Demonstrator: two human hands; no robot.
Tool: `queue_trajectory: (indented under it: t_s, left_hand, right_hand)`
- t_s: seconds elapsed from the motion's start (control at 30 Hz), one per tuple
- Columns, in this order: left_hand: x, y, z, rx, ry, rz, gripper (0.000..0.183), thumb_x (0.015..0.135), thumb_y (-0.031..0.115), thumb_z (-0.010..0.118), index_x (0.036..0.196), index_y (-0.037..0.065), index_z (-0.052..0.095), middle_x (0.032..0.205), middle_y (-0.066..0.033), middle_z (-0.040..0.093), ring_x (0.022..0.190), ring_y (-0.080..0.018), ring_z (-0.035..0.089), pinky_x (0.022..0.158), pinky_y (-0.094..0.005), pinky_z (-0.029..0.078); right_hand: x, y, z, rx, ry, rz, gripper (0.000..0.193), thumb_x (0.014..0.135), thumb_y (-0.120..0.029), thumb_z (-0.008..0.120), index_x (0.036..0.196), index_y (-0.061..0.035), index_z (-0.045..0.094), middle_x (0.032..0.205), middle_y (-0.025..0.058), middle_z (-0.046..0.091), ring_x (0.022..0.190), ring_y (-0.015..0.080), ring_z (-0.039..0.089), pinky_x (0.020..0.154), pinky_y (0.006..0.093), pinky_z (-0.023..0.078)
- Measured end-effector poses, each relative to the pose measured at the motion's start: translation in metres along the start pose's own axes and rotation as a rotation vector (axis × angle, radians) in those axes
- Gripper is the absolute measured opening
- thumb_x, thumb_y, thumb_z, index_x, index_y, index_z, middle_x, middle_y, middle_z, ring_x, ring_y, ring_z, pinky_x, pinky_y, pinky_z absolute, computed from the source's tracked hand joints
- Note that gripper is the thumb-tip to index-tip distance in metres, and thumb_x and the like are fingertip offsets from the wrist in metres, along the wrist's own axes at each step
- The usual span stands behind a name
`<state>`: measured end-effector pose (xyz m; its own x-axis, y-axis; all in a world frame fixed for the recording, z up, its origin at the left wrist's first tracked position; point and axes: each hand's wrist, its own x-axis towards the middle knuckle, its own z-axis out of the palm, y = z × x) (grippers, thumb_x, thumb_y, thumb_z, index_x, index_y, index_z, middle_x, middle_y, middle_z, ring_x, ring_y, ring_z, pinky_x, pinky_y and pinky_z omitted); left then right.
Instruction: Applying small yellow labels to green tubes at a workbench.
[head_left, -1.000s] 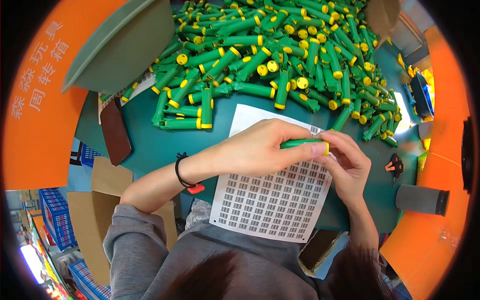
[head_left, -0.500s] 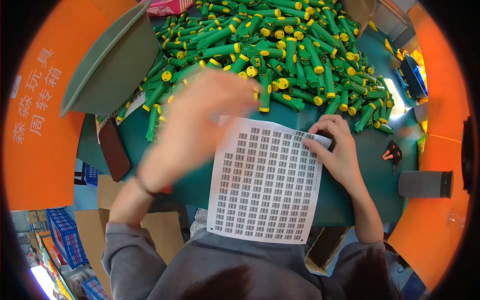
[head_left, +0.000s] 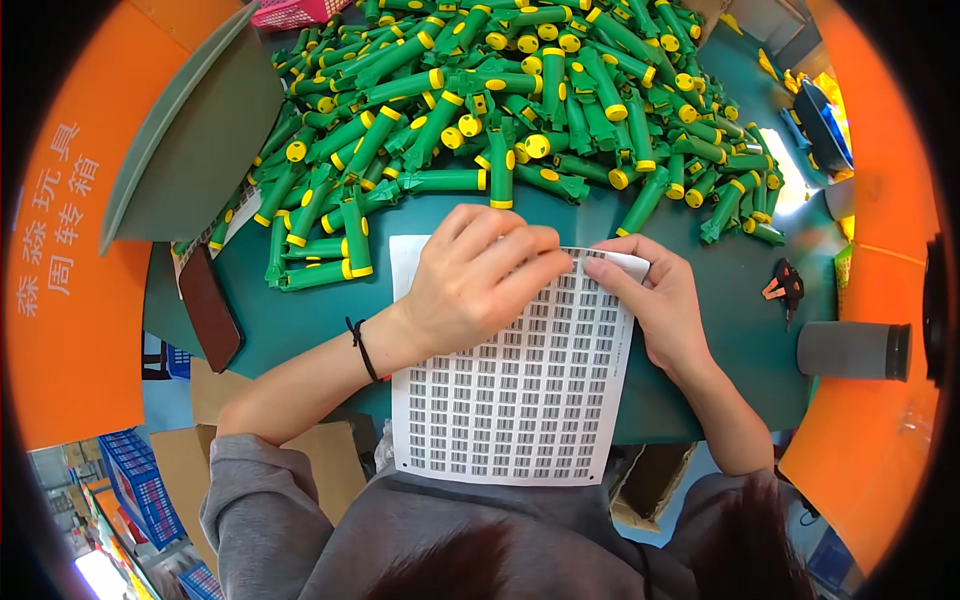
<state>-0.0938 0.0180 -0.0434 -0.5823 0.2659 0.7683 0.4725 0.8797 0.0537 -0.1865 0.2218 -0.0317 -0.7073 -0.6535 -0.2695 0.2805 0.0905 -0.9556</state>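
Observation:
A white sheet of small printed stickers (head_left: 500,420) hangs over the table's near edge, its lower end against my grey top. My right hand (head_left: 655,295) grips its upper right corner, thumb in front, and the corner bends back there. Across the sheet's upper part reaches my left hand (head_left: 480,270), with a black band on its wrist. Its fingertips are pinched together at the top row of stickers, close to my right thumb. Whatever lies between them is too small to make out. Just beyond is a big heap of green tubes with yellow ends (head_left: 500,180).
A large grey-green basin (head_left: 200,150) stands tilted at the left, above a dark red phone-shaped object (head_left: 212,310). On the right are a black and orange clip-like tool (head_left: 785,288) and a grey cylinder (head_left: 850,350). Orange panels (head_left: 75,350) flank the green table (head_left: 720,270).
My left hand has come down from above the tubes to the sheet's top right, fingers now pinched. My right hand keeps its hold on the corner. The view has shifted slightly.

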Motion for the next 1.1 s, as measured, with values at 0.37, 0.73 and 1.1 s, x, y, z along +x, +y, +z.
queue_trajectory:
  t_s: [0.37,0.73,1.1]
  left_hand:
    - [-0.003,0.001,-0.005,0.110,0.007,-0.005,0.020,0.070,0.016,0.070,0.090,0.014,0.072,0.097,0.0042,0.066,0.086,-0.0168,0.058,0.078,-0.0339,0.045]
    - [-0.007,-0.004,0.004,0.030,0.047,-0.053,0.019,0.078,0.016,0.073,0.094,0.010,0.065,0.100,-0.0019,0.063,0.087,-0.0198,0.059,0.079,-0.0336,0.046]
    - [-0.004,-0.009,0.013,-0.018,0.024,-0.033,0.032,0.069,0.004,0.077,0.096,0.006,0.060,0.101,-0.0069,0.063,0.083,-0.0240,0.061,0.071,-0.0347,0.047]
  right_hand:
    - [0.001,0.001,0.002,0.015,0.009,0.009,0.019,0.090,-0.009,0.071,0.105,0.0012,0.065,0.092,0.0066,0.071,0.079,0.0093,0.067,0.071,0.0225,0.054]
    - [0.003,-0.005,-0.009,-0.495,0.289,-0.449,0.019,0.095,-0.018,0.067,0.099,-0.0029,0.056,0.082,-0.0045,0.056,0.069,0.0037,0.048,0.060,0.0226,0.041]
    - [0.023,-0.017,-0.030,-0.809,0.506,-0.505,0.035,0.088,-0.010,0.073,0.113,-0.0021,0.050,0.090,0.0040,0.061,0.072,0.0098,0.055,0.068,0.0233,0.047]
